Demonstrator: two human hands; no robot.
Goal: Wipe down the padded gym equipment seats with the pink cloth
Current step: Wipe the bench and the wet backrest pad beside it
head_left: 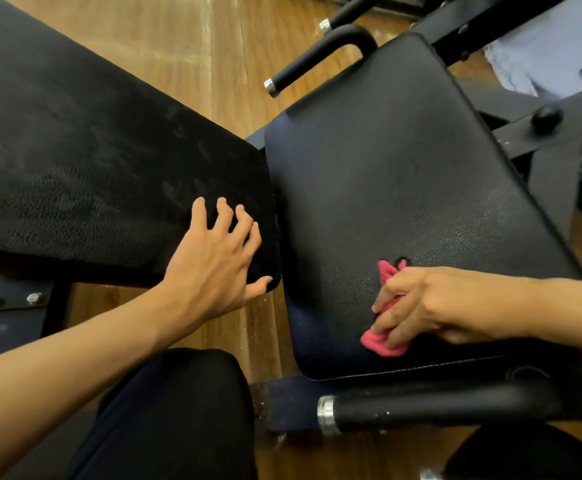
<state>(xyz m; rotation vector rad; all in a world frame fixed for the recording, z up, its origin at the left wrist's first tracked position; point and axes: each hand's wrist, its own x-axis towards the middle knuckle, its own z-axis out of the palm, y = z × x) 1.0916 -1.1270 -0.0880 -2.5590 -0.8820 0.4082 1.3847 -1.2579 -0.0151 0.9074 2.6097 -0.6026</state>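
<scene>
The right hand (417,303) holds the bunched pink cloth (384,341) in curled fingers and presses it on the seat pad (403,161) near its front edge. The left hand (218,258) rests on the corner of the back pad (75,150) (dusty and smudged), fingers spread wide, thumb over the edge.

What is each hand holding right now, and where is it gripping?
The right hand grips the bunched pink cloth around its middle, against the seat pad. The left hand holds nothing; it rests on the back pad.
</scene>
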